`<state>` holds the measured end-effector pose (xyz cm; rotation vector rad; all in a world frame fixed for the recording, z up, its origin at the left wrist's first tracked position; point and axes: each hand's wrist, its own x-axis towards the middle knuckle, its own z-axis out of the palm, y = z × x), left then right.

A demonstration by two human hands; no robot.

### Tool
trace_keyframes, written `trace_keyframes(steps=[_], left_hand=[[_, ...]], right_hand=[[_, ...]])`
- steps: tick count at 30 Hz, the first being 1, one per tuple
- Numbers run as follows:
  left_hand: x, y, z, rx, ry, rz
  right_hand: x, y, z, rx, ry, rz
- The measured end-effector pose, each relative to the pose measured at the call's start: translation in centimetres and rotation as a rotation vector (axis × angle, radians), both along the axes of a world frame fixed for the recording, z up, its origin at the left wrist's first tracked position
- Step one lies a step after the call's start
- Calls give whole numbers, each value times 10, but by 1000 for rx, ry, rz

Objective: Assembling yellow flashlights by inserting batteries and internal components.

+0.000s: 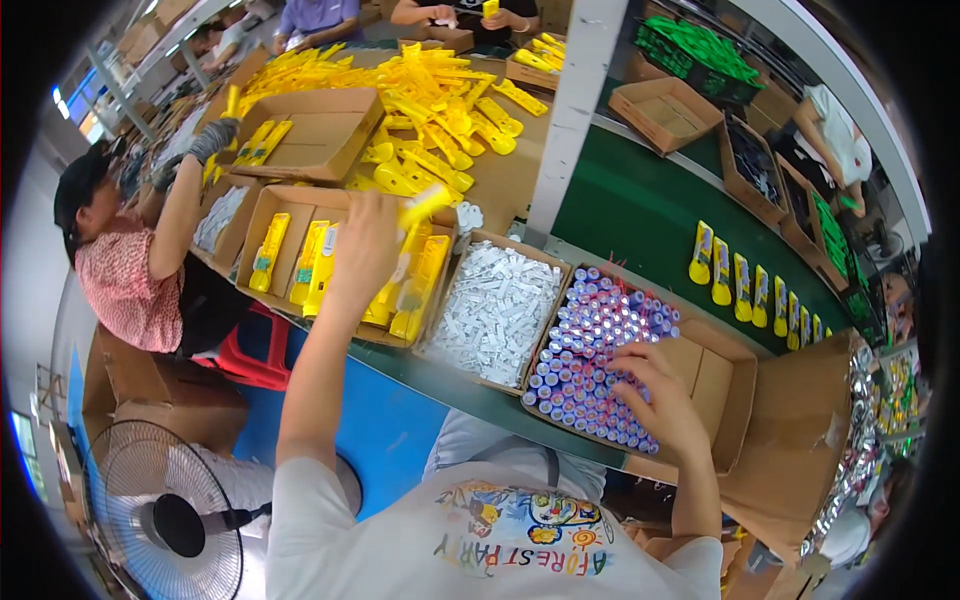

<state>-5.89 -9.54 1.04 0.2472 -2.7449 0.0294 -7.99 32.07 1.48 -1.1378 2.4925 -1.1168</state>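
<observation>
My left hand (368,240) is closed around a yellow plastic casing (425,204), slightly blurred, above a cardboard box (256,212) of similar casings. Some casings in that box show green boards inside. My right hand (655,385) hovers over a tray of purple-wrapped cylindrical cells (590,350) with thin red wires. Its fingers are curved and apart, with nothing visible between them; the fingertips are close to the cells. Between my hands stands a box of small white plastic parts (498,310).
Loose yellow casings (430,110) are heaped at the back of the table. A co-worker (125,250) sits at the left. On the right, a green conveyor (640,200) carries a row of yellow units (741,275) behind a pale post (565,120). A fan (180,525) stands lower left.
</observation>
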Motion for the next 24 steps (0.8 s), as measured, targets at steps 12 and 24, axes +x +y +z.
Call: trace_keyframes(steps=[12,24], left_hand=[[48,158,-23,2366,-247,-302],[53,180,-29,2348,-220,-231]], right_hand=[[-9,-59,-18,-211,423,423],[3,-52,-32,-214,369,368]])
